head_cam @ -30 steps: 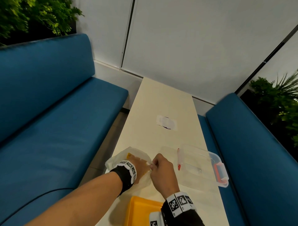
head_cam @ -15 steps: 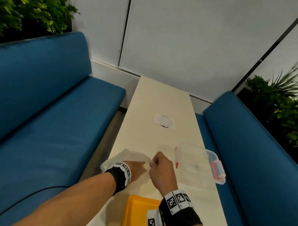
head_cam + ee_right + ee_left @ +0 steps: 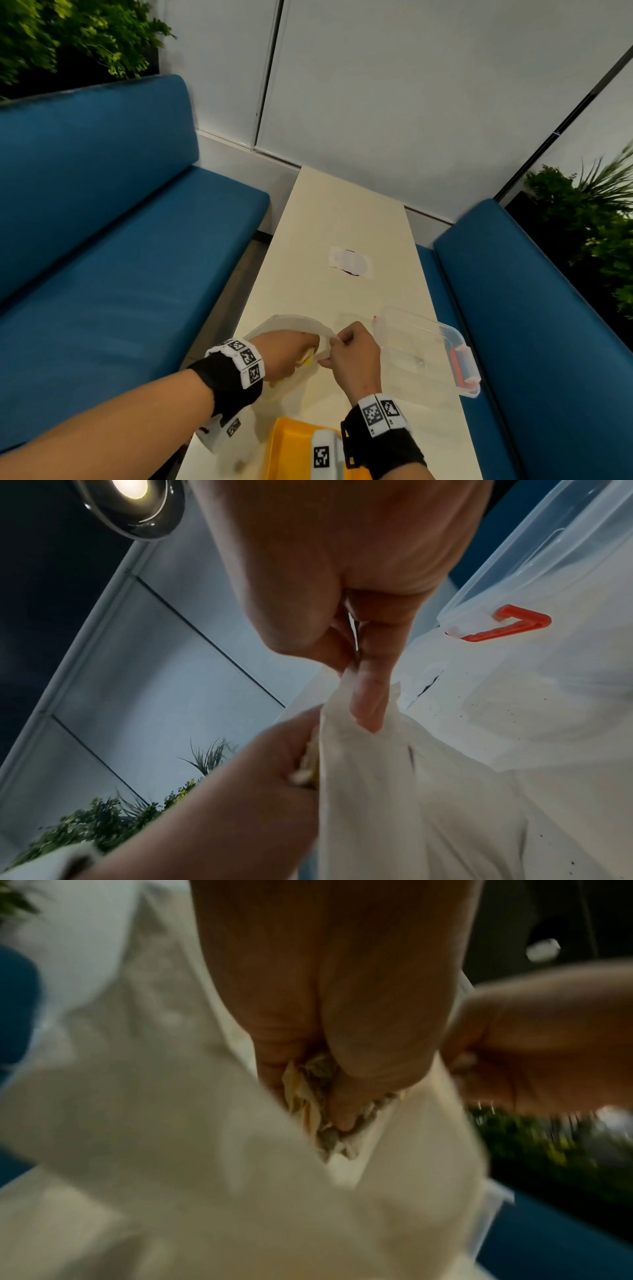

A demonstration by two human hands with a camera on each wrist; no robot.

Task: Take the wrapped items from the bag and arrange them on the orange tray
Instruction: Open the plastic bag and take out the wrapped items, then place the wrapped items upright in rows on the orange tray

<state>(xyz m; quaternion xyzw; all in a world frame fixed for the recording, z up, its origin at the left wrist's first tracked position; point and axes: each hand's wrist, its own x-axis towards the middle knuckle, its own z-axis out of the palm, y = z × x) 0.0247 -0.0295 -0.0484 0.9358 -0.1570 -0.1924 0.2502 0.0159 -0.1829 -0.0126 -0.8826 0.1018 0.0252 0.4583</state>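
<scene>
Left hand (image 3: 289,354) grips a wrapped item (image 3: 318,1112) inside the bag (image 3: 294,325); right hand (image 3: 354,356) pinches its rim.

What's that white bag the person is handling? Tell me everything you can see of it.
The bag is thin, whitish, half see-through plastic, crumpled and soft. It lies near the table's left edge, beyond the orange tray. The right hand pinches its rim, holding the mouth open. The left hand is at that mouth, gripping a crinkled yellowish wrapped item.
</scene>
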